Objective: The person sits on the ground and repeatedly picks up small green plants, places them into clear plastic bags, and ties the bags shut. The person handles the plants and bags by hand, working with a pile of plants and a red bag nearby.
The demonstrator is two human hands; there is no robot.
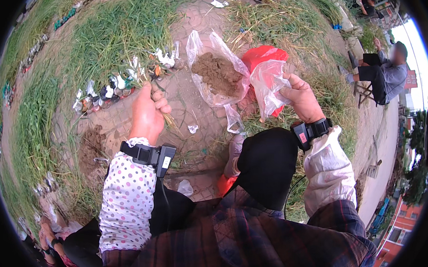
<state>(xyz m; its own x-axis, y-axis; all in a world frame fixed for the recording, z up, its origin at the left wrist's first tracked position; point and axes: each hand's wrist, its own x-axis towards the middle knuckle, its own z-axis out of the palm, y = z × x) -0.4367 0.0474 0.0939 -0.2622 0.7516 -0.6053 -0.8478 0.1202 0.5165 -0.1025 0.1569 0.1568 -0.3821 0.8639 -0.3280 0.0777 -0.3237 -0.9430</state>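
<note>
My left hand (pixel 148 109) is closed around a small bunch of green plants (pixel 169 121), whose stem ends poke out below my fingers and whose leaves spread beyond the fist. My right hand (pixel 303 98) pinches a thin clear plastic bag (pixel 266 84) between thumb and fingers. Behind it lies a red plastic bag (pixel 265 55). Between my hands, on the brick paving, an open clear bag holds wet brown soil (pixel 216 74). Left of it stands a row of plant bundles with their bases wrapped in plastic (pixel 119 83).
Cut green grass (pixel 114 29) is heaped at the upper left, with drier stalks (pixel 287 22) at the upper right. A soil pile (pixel 91 146) lies at the left. A seated person (pixel 392 77) is at the right; another person's hands (pixel 48 235) show at the lower left.
</note>
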